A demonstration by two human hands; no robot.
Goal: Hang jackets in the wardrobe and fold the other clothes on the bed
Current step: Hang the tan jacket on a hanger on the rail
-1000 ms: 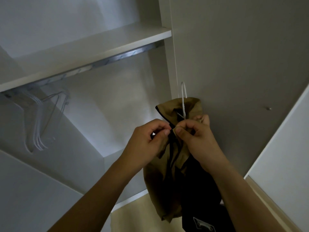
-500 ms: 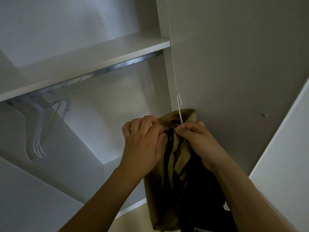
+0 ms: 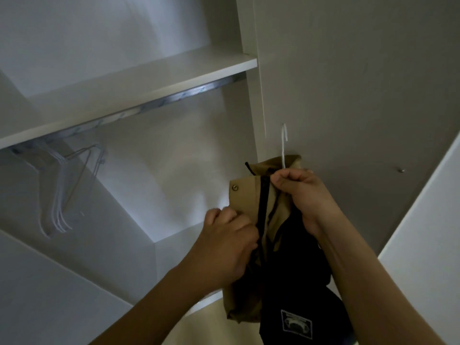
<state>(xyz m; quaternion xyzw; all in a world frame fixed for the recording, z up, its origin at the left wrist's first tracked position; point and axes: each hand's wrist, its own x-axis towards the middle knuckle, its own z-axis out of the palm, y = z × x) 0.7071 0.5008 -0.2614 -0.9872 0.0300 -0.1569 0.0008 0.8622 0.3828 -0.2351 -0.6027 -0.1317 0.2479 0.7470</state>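
Head view: right hand (image 3: 308, 195) is clenched on the white hanger (image 3: 283, 145) at the collar of the tan jacket (image 3: 251, 202), left hand (image 3: 226, 245) pinching its zipper edge; jacket hangs below the rail (image 3: 174, 98), near the wardrobe's right edge, not yet hung; folding is left

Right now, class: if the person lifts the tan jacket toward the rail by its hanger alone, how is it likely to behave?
The tan jacket is probably floppy: its fabric bunches and sags below both hands. It would likely swing, since only the thin white hanger hook rises above it. The right hand pinching the hanger's neck suggests it may slide off otherwise.
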